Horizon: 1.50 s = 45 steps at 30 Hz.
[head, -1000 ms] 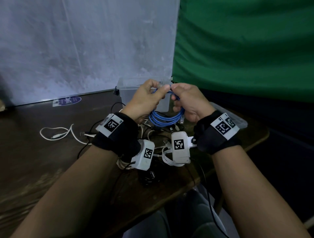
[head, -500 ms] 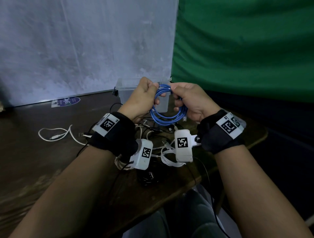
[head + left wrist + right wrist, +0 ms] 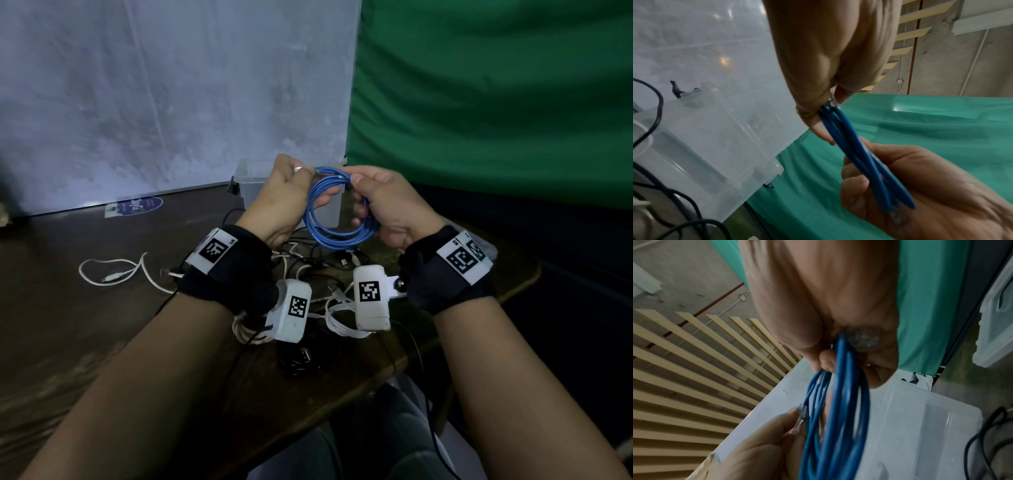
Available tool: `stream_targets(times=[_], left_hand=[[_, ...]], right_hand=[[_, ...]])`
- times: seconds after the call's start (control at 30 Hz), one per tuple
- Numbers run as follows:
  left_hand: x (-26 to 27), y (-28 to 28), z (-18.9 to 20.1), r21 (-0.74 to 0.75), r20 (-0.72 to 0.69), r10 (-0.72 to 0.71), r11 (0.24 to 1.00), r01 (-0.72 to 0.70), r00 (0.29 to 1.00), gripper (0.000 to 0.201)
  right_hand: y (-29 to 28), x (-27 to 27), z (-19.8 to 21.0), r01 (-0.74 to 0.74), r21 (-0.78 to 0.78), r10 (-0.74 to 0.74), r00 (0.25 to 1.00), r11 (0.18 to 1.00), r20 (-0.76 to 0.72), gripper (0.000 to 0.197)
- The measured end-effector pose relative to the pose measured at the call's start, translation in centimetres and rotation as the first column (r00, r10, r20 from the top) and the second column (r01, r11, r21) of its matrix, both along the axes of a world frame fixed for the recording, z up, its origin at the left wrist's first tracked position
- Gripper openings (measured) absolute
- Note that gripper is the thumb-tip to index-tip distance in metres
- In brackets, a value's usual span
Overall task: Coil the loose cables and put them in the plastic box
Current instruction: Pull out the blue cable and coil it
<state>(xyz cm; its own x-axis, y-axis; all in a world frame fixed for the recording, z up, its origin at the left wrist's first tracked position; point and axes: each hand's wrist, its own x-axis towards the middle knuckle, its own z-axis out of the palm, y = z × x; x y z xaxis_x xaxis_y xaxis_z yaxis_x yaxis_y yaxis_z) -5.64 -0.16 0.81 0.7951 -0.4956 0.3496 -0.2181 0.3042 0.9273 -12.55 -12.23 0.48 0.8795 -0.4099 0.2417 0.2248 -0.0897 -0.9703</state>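
Cables in black and white lie tangled on the dark wooden tabletop (image 3: 85,342) directly beneath the raised wrists, nearest the front edge: a bundled white cable (image 3: 342,323) under the right wrist, a black lead (image 3: 301,361) close to the edge, and black wires spread between them. Farther left, a loose white cable (image 3: 113,270) is looped on the open wood, well apart from the tangle. Above this clutter, the blue cable (image 3: 337,219) is held off the tabletop as a round coil of several turns. The left hand (image 3: 282,202) is closed on the coil's upper left, with a clear plug end pinched between thumb and fingertips, as seen in the right wrist view. The right hand (image 3: 388,205) is curled round the coil's right side, the strands gathered in the fist and the top pinched under the thumb. The coil hangs between the two hands, its lower arc below the knuckles. Just behind the hands, the clear plastic box (image 3: 250,185) stands open near the tabletop's far edge, partly hidden by the hands and coil. A purple sticker (image 3: 137,206) lies at the far left edge, by the grey backdrop (image 3: 171,85); a green cloth (image 3: 496,85) hangs to the right.
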Motion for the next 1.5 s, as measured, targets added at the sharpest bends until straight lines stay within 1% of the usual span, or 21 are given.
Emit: stream_targets(times=[0.07, 0.13, 0.2, 0.3, 0.33, 0.43, 0.57, 0.63, 0.73, 0.83, 0.93, 0.97, 1.03, 1.07, 1.3, 1.5], left_hand=[[-0.2, -0.1, 0.1, -0.03, -0.04, -0.018, 0.999, 0.016, 0.999, 0.014], [-0.3, -0.1, 0.0, -0.043, -0.057, -0.043, 0.998, 0.04, 0.997, 0.012], [-0.5, -0.2, -0.1, -0.026, -0.062, -0.075, 0.997, 0.073, 0.995, 0.011], [-0.5, 0.1, -0.2, -0.029, -0.071, -0.117, 0.993, 0.115, 0.991, 0.004], [-0.5, 0.2, -0.2, -0.031, -0.064, -0.12, 0.993, 0.118, 0.991, 0.007], [-0.3, 0.3, -0.3, 0.001, 0.021, -0.102, 0.995, 0.102, 0.995, 0.019], [0.0, 0.0, -0.5, 0.047, 0.089, -0.056, 0.998, 0.052, 0.994, 0.022], [0.1, -0.1, -0.6, 0.081, 0.14, -0.02, 0.997, 0.008, 0.99, 0.023], [0.3, -0.3, -0.8, 0.167, 0.218, 0.029, 0.984, -0.067, 0.976, 0.035], [0.4, -0.4, -1.0, 0.184, 0.221, 0.041, 0.979, -0.083, 0.974, 0.04], [0.4, -0.3, -1.0, 0.165, 0.214, 0.035, 0.984, -0.072, 0.976, 0.043], [0.2, -0.2, -0.9, 0.159, 0.226, 0.028, 0.985, -0.065, 0.974, 0.041], [0.0, -0.1, -0.8, 0.152, 0.261, 0.016, 0.987, -0.057, 0.965, 0.031], [0.0, -0.1, -0.8, 0.152, 0.276, 0.016, 0.987, -0.06, 0.961, 0.029], [0.2, -0.1, -0.9, 0.163, 0.298, 0.029, 0.983, -0.08, 0.954, 0.039], [0.2, -0.3, -0.9, 0.156, 0.267, 0.034, 0.985, -0.078, 0.963, 0.034]], right_hand=[[0.1, -0.1, 0.1, -0.012, 0.038, 0.011, 1.0, 0.999, 0.021, 0.027], [0.2, 0.0, 0.2, -0.01, 0.039, 0.009, 1.0, 0.999, 0.026, 0.025], [0.4, -0.1, 0.2, 0.017, 0.024, -0.017, 0.999, 1.0, 0.027, 0.023], [0.4, -0.4, 0.5, 0.06, 0.059, -0.063, 0.997, 0.996, 0.054, 0.026], [0.4, -0.6, 0.6, 0.063, 0.075, -0.068, 0.996, 0.995, 0.06, 0.027], [0.5, -1.1, 0.8, 0.034, 0.088, -0.042, 0.995, 0.996, 0.088, 0.027], [0.2, -0.6, 0.4, 0.009, 0.043, -0.013, 0.997, 0.999, 0.079, 0.03], [0.0, -0.3, 0.2, 0.01, 0.041, -0.013, 0.998, 0.999, 0.067, 0.031], [0.1, -0.2, 0.1, -0.001, 0.004, 0.001, 0.999, 1.0, 0.046, 0.026], [0.5, 0.0, 0.0, -0.006, -0.048, 0.008, 0.999, 0.999, 0.041, 0.022], [0.6, 0.1, 0.1, 0.046, -0.109, -0.041, 0.998, 0.993, 0.046, 0.021], [0.6, 0.1, 0.2, 0.06, -0.12, -0.055, 0.997, 0.991, 0.045, 0.021], [0.6, 0.1, 0.4, 0.075, -0.118, -0.071, 0.997, 0.99, 0.036, 0.023], [0.6, 0.1, 0.5, 0.076, -0.115, -0.073, 0.997, 0.99, 0.034, 0.022], [0.9, 0.0, 0.7, 0.118, -0.095, -0.118, 0.993, 0.988, 0.01, 0.014], [0.7, 0.1, 0.9, 0.12, -0.107, -0.12, 0.993, 0.987, 0.004, 0.018]])
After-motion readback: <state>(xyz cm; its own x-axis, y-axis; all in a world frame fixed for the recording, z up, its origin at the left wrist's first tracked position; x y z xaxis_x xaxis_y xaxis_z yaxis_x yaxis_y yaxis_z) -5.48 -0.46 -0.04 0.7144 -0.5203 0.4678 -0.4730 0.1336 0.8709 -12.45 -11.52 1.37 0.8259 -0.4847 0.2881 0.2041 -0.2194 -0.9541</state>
